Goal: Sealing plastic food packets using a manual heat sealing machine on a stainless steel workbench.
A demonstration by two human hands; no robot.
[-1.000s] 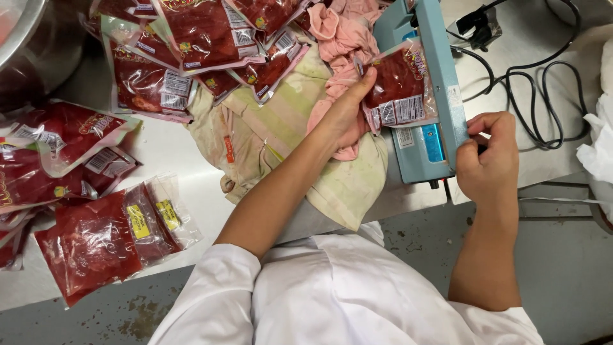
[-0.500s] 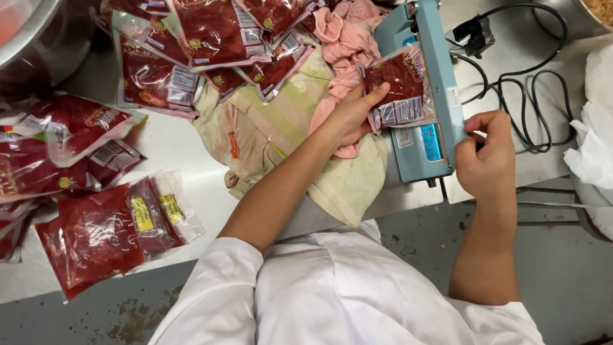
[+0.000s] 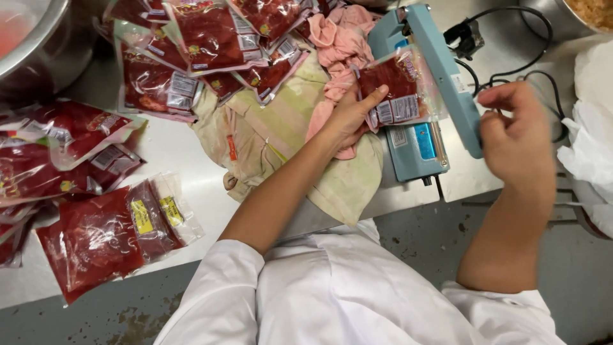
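While red pouches crowd the table, one pouch sits in the blue heat sealer under two hands.

Leftmost, a steel bowl [image 3: 29,38] stands at the table's [image 3: 172,144] corner, with sealed red pouches [image 3: 96,236] spread below it and more heaped [image 3: 211,38] along the far edge. Next come a pale yellow cloth [image 3: 287,134] and a pink rag [image 3: 341,45]. The left hand [image 3: 348,115] lies on these, thumb and fingers pinched on the red pouch [image 3: 396,86], whose edge rests in the blue heat sealer [image 3: 434,70]. Further right, the right hand [image 3: 517,137] hovers just beside the sealer's lever end, fingers loosely curled and parted, holding nothing. Black cables [image 3: 511,64] and white plastic [image 3: 594,115] lie beyond.
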